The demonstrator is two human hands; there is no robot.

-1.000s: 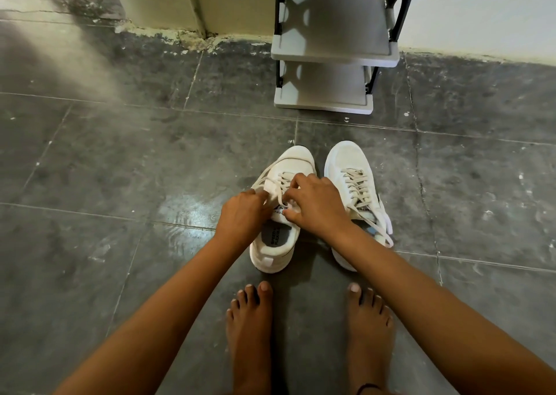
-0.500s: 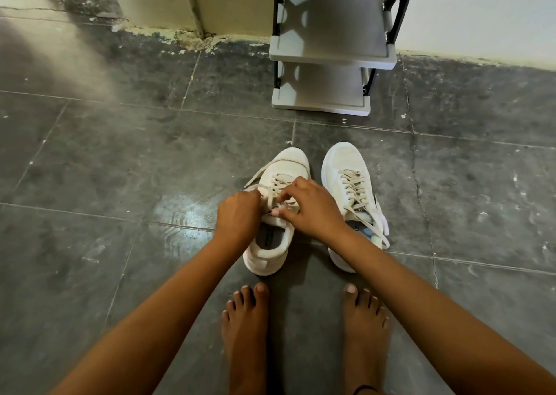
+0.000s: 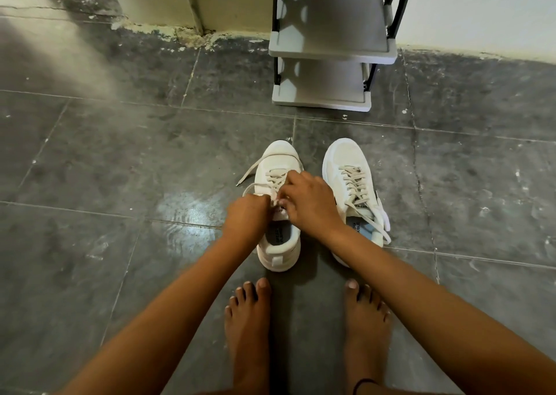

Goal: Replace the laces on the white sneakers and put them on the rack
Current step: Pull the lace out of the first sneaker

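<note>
Two white sneakers stand side by side on the dark tiled floor, toes pointing away from me. Over the tongue of the left sneaker (image 3: 279, 160) my left hand (image 3: 245, 215) and my right hand (image 3: 310, 202) meet, fingers curled, pinching its beige lace (image 3: 251, 170). A loose end of that lace trails out over the floor to the left. The right sneaker (image 3: 346, 160) is laced with beige laces, whose ends hang down its right side. My right forearm crosses that shoe's heel.
A grey shoe rack (image 3: 331, 50) with black posts and two bare shelves stands against the wall just beyond the sneakers. My bare feet (image 3: 248, 328) rest on the floor close behind the shoes. A wall corner with chipped paint is at the back left.
The left sneaker has turned slightly, its heel now squarer to me. Both hands stay on its lace near the tongue, and the loose lace end now lies further out to the left.
</note>
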